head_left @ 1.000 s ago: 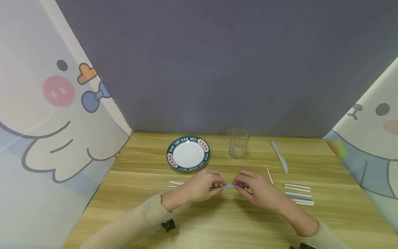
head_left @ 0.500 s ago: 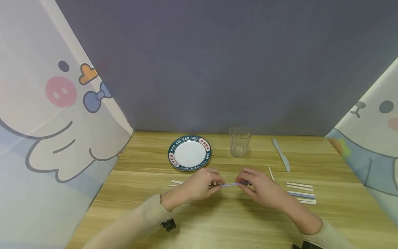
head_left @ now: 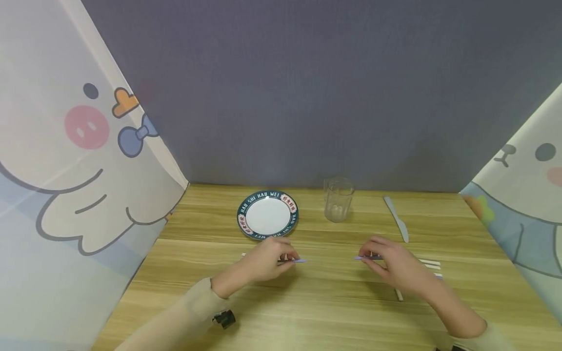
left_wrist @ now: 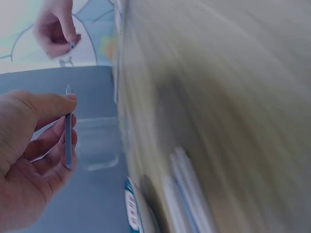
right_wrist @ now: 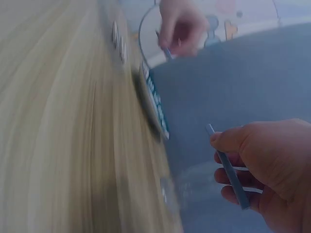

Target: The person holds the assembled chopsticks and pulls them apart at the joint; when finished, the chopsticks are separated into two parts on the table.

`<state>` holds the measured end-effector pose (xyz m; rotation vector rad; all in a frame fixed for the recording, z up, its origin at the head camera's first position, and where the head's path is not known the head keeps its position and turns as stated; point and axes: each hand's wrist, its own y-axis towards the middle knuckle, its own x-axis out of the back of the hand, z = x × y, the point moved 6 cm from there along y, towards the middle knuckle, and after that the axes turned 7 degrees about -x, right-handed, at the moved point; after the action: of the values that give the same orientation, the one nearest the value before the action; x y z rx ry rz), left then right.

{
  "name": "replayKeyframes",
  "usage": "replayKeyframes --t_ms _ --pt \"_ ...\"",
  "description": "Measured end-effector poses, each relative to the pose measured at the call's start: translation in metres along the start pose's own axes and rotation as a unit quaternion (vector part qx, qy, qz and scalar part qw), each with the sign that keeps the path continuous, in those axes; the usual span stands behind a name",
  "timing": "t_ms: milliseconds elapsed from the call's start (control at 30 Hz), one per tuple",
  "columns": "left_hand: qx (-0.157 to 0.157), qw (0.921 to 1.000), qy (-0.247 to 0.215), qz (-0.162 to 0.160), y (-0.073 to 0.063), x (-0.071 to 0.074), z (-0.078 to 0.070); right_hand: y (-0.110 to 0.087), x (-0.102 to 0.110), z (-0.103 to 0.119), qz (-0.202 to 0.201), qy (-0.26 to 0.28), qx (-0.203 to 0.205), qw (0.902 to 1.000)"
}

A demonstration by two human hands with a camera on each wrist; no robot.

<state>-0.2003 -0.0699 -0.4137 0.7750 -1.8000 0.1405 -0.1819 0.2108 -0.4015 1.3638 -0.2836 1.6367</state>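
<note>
My left hand (head_left: 269,259) pinches a thin flat stick (head_left: 300,261), dark along its length with a pale purple end pointing right. My right hand (head_left: 397,264) pinches a similar short stick (head_left: 358,258), its purple end pointing left. A gap separates the two purple ends, over the middle of the table. In the left wrist view the stick (left_wrist: 68,141) lies between thumb and fingers. The right wrist view has the other stick (right_wrist: 233,177) under my thumb, across the curled fingers. The far ends are partly covered by the fingers in the head view.
Behind my left hand is a round plate (head_left: 246,231) with a dark green rim. A clear glass mug (head_left: 338,200) and a pale plastic knife (head_left: 397,219) stand and lie farther right. White strips (head_left: 430,263) lie by my right hand; one end (head_left: 399,295) shows below it.
The purple strip between my hands bent at its middle and is now two separate pieces. My left hand moved left and my right hand moved right, each with one piece.
</note>
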Motion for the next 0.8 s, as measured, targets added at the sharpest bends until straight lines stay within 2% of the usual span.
replayKeyframes --t_ms 200,467,633,800 --pt "0.035 0.9993 -0.009 0.008 -0.029 -0.001 0.017 -0.025 0.012 -0.026 -0.026 -0.025 -0.004 0.9993" --pt "0.075 0.9960 -0.038 0.029 -0.067 -0.008 0.028 -0.055 0.017 -0.054 -0.025 -0.027 -0.021 0.9991" --pt "0.085 0.9943 -0.044 0.046 -0.081 -0.012 0.032 -0.069 0.022 -0.065 -0.035 -0.038 -0.018 0.9985" --pt "0.097 0.9922 -0.056 0.055 -0.086 -0.012 0.033 -0.080 0.023 -0.073 -0.030 -0.053 -0.014 0.9980"
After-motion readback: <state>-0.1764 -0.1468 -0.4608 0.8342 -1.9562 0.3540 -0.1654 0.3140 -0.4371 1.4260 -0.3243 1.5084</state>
